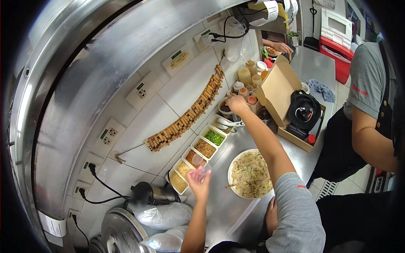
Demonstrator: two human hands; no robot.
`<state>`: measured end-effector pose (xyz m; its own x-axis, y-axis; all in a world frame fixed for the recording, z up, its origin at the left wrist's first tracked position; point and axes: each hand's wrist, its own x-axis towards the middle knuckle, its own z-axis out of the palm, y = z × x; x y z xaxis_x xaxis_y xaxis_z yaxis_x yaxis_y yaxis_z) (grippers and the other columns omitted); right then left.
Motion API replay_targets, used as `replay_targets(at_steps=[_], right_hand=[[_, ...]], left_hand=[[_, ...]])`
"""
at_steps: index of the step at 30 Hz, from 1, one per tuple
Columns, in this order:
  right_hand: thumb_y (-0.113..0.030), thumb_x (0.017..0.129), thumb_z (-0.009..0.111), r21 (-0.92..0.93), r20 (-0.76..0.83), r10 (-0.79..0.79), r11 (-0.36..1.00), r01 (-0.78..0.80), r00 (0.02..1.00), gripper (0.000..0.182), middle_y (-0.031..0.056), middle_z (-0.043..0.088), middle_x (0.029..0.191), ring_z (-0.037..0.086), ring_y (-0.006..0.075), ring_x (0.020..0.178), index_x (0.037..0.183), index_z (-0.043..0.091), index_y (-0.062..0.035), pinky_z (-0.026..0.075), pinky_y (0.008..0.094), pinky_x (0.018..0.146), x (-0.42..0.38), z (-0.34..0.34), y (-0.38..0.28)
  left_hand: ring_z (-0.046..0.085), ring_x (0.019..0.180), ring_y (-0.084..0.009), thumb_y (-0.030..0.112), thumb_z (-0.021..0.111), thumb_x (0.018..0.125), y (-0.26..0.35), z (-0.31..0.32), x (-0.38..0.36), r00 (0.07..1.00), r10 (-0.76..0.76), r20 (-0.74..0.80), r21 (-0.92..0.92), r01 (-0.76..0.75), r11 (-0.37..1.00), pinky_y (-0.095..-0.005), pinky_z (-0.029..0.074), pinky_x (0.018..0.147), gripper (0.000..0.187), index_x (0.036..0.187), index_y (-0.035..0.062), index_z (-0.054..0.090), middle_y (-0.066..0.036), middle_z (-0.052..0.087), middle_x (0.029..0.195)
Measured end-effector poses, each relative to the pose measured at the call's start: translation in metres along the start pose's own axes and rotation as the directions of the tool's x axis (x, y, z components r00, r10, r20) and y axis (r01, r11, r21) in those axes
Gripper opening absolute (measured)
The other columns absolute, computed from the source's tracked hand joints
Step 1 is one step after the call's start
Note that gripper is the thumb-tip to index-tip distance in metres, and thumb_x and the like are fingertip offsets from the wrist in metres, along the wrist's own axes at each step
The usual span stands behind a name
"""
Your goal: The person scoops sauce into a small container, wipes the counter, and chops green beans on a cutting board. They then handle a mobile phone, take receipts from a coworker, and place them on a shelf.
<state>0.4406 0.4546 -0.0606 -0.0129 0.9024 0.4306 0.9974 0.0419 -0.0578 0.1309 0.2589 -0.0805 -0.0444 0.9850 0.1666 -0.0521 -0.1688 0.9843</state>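
My left hand [198,179] pinches small clear plastic cups [203,169] above the row of toppings trays. With my right arm stretched forward, my right hand [237,104] is at a round container of dark sauce [225,106]; its fingers are closed, and what they hold is hidden. Between my arms, a large white bowl of fried rice [252,173] rests on the steel counter [215,211]. White trays hold chopped green onion [214,137], brown bits [205,148] and pale crumbs [179,182]. A white-handled ladle [230,122] lies across the tray nearest the sauce.
Squeeze bottles [244,75] stand behind my right hand. An open cardboard box [280,82] holds a black device [303,109]. A co-worker in a grey shirt [371,67] stands at the right. Another person's hand [282,47] shows at the far end. Plastic bags [164,215] lie at lower left.
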Motion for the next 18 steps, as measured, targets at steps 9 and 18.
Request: replay_targets(at_steps=[9, 18], right_hand=[[-0.024, 0.079, 0.054, 0.098, 0.11, 0.249, 0.961, -0.259, 0.962, 0.022, 0.0131, 0.063, 0.082, 0.06, 0.0285, 0.082, 0.078, 0.065, -0.0047, 0.047, 0.0387, 0.07, -0.01, -0.022, 0.011], [-0.028, 0.081, 0.052, 0.304, 0.049, 0.329, 0.895, -0.328, 0.943, 0.024, 0.0159, 0.062, 0.083, 0.06, 0.031, 0.083, 0.084, 0.065, -0.0073, 0.046, 0.0425, 0.074, -0.009, -0.039, 0.027]], left_hand=[[0.053, 0.098, -0.0202, 0.001, 0.073, 0.065, -0.001, 0.073, 0.081, 0.983, 0.135, 0.121, 0.033, -0.139, 0.99, -0.0297, 0.044, 0.084, 0.053, 0.103, 0.0045, 0.036, -0.014, 0.053, 0.101], [0.054, 0.092, -0.0193, 0.012, 0.077, 0.063, 0.006, 0.11, 0.121, 0.954, 0.197, 0.224, 0.292, -0.258, 0.921, -0.0304, 0.048, 0.079, 0.056, 0.1, 0.0025, 0.037, -0.013, 0.052, 0.098]])
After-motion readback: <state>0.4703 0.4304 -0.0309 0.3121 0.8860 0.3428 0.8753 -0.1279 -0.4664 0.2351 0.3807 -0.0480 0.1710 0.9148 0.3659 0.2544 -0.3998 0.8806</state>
